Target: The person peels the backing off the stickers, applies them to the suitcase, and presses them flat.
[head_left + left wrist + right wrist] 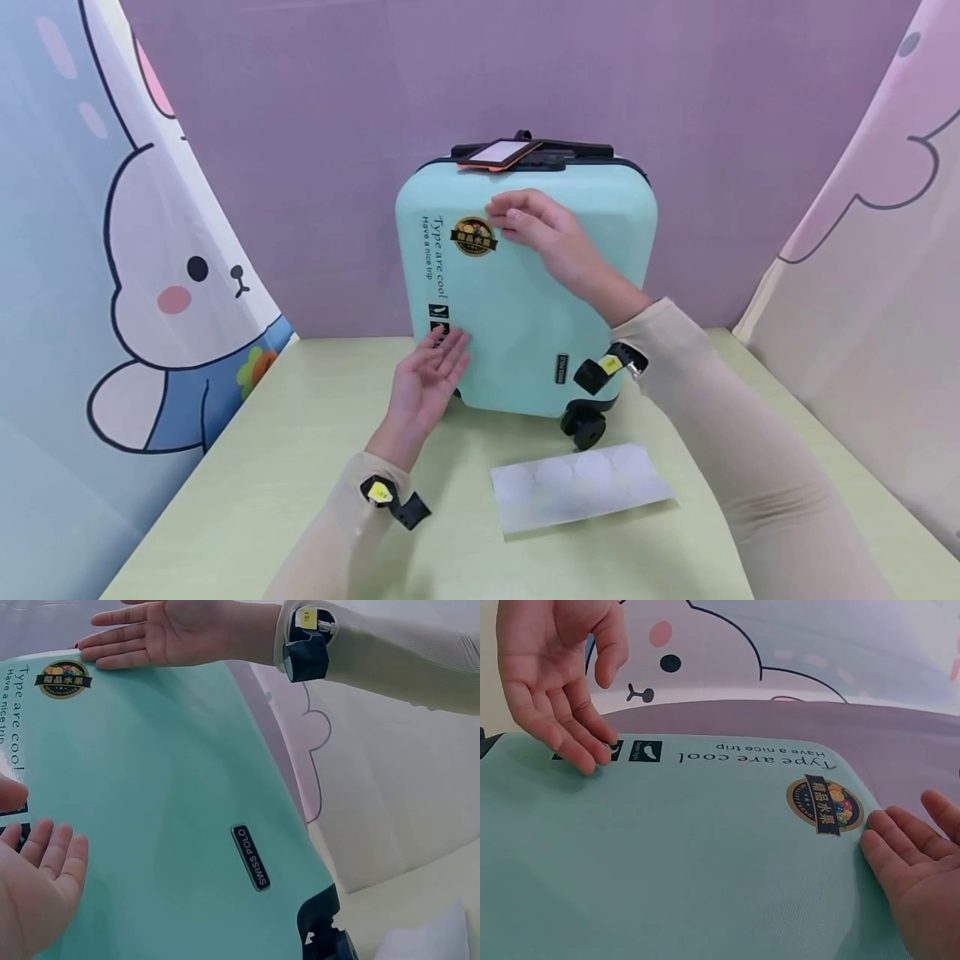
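Note:
A mint-green suitcase (517, 308) stands upright on the table, its front shell towards me. On its upper left sits a round black and gold sticker (473, 237) with fruit pictured on it. My right hand (543, 233) is just right of this sticker, fingers fairly straight, holding nothing. Lower down, at the suitcase's left side, my left hand (427, 379) is held palm up with loosely bent fingers and nothing in them. The left wrist view shows the same sticker (64, 679) near the right fingertips. Whether either hand touches the shell, I cannot tell.
A white sticker sheet (581, 487) with round shapes lies on the pale table (300, 492), in front of the suitcase's black wheel (583, 427). A dark-framed flat device with an orange edge (499, 153) rests on top by the handle (577, 148). Printed cloths surround the table.

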{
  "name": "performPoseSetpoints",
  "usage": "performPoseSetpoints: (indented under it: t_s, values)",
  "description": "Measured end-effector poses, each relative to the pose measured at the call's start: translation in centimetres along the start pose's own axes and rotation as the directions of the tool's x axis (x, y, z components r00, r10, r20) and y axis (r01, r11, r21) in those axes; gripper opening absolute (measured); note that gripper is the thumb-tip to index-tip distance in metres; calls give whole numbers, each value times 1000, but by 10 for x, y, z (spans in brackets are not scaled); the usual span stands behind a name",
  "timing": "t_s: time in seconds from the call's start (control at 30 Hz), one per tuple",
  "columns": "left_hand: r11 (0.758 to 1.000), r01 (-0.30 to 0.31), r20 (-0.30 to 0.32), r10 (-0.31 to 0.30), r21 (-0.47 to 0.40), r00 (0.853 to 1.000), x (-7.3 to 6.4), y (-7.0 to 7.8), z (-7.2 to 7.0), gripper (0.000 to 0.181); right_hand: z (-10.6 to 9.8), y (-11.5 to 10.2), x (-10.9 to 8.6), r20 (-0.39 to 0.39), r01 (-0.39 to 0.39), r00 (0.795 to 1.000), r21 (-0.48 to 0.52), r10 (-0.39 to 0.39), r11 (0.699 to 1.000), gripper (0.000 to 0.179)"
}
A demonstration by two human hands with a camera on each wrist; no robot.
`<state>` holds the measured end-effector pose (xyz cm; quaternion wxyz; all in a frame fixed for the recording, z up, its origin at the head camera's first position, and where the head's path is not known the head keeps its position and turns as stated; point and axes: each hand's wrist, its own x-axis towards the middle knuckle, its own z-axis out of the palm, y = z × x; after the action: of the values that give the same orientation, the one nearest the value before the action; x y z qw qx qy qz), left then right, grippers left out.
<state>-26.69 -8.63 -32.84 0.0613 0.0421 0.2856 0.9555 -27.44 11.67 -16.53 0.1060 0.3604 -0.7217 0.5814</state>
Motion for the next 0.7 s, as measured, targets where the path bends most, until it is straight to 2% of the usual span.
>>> performPoseSetpoints:
  t_s: [0.33, 0.7]
  values:
    - [994, 49, -9, -48, 95, 999, -8, -13, -18, 55, -4, 4, -16, -23, 52, 998, -13, -52, 999, 43]
    - [963, 85, 33, -97, 256, 995, -13, -28, -31, 56, -8, 17, -37, -22, 91, 996, -49, -92, 995, 44]
